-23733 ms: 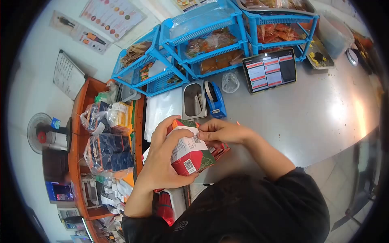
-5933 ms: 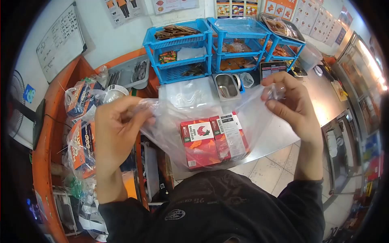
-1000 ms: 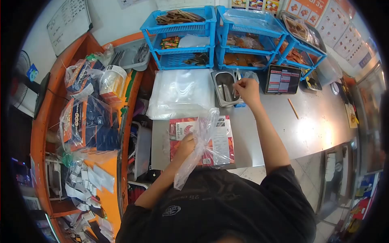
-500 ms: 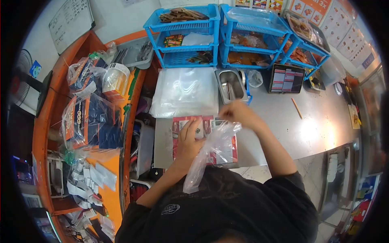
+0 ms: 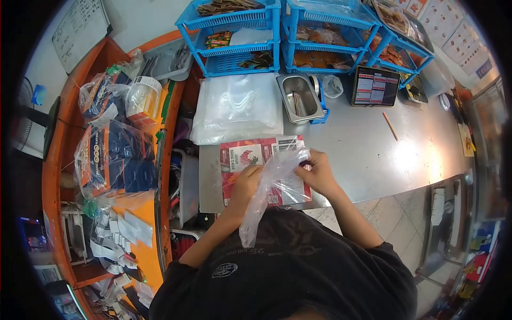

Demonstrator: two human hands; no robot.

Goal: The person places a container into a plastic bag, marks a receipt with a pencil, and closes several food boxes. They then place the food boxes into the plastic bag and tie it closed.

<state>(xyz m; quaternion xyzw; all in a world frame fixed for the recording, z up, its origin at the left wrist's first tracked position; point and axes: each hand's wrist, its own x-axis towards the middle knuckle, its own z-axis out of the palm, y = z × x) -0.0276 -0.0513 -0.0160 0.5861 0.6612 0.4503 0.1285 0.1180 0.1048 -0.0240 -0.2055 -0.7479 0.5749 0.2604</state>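
A clear plastic bag (image 5: 269, 178) is stretched and bunched over a red and white printed packet (image 5: 232, 160) at the front edge of the steel table. The fingers of my right hand (image 5: 316, 172) are closed on the bag's upper right end. At the bag's left side is my left hand (image 5: 247, 184), with its fingers curled against the plastic, and the loose end of the bag hangs down toward my shirt. Part of the packet lies hidden under the bag.
Behind the packet lies a stack of clear bags (image 5: 240, 109), beside a metal container (image 5: 302, 98). A tablet (image 5: 375, 86) and an orange stick (image 5: 390, 126) are on the right. Blue racks (image 5: 242, 64) line the back; bagged boxes (image 5: 114, 160) fill the left shelf.
My right hand has come down from near the metal container onto the bag's end. My left hand's fingers have curled in from lying spread on the packet. The view has shifted slightly.
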